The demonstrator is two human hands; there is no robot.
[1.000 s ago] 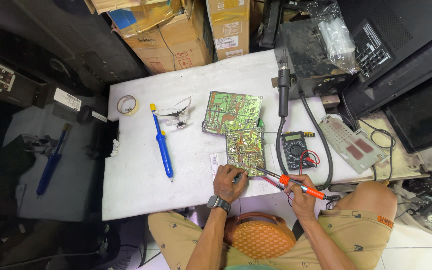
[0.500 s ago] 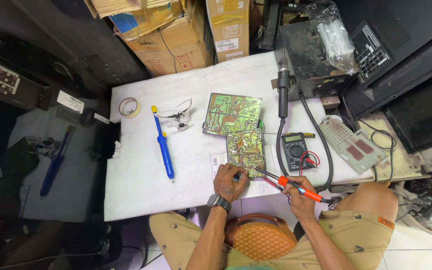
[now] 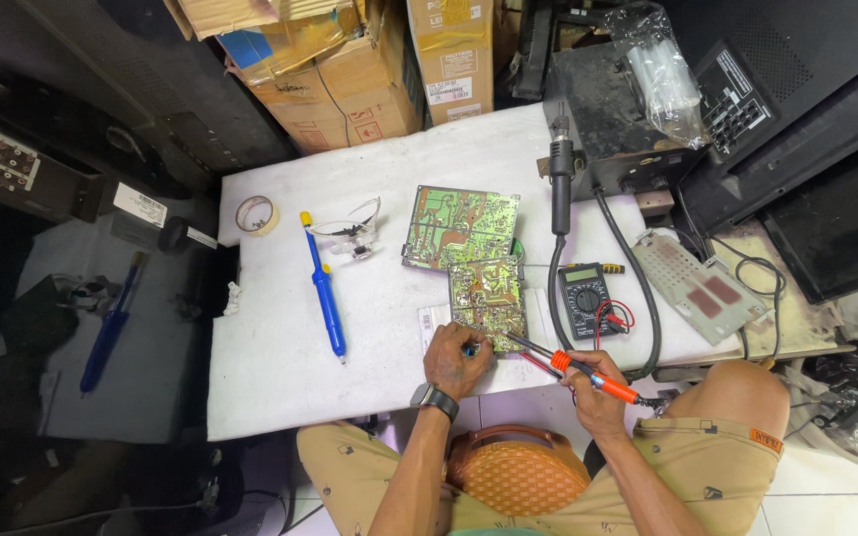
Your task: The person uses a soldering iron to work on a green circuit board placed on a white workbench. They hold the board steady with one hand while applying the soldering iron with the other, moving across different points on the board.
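My left hand (image 3: 457,359) is curled at the near edge of the small circuit board (image 3: 490,301), fingers pinched on something small and bluish; what it is, I cannot tell. My right hand (image 3: 593,389) is closed around the orange-handled soldering iron (image 3: 588,373), tip angled to the board's near right corner. The board lies flat on the white bench (image 3: 280,367), near its front edge, partly over a larger green board (image 3: 457,223). Just right of it, a multimeter (image 3: 585,298) with red and black leads. To the left, a blue desoldering pump (image 3: 326,293), clear safety glasses (image 3: 350,230) and a tape roll (image 3: 256,214).
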